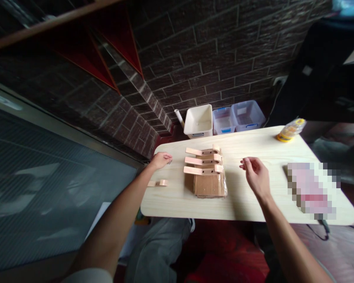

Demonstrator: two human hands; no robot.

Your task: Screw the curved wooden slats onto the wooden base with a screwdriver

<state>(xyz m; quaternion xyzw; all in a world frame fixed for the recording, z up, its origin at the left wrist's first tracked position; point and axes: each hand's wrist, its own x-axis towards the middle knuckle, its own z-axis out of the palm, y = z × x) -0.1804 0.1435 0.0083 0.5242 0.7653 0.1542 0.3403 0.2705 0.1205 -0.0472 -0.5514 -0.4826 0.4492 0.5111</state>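
Note:
A pale wooden tabletop (171, 204) stretches across the view under both hands. My left hand (161, 160) rests at the table's far left edge, fingers curled, with a tiny grey bit at the fingertips that is too small to name. Just below it lies a small pale L-shaped strip (158, 183). In the middle, three longer slotted strips (203, 165) lie side by side on a stack of cardboard pieces (210, 184). My right hand (255, 177) hovers right of them, fingers loosely curled and holding nothing visible.
Behind the table stand a white plastic bin (198, 121) and two transparent lidded boxes (247, 116). A bag with yellow tape rolls (290, 130) sits at the far right corner. A pixelated pink item (311, 190) lies at right. A brick wall and glass panel flank the table.

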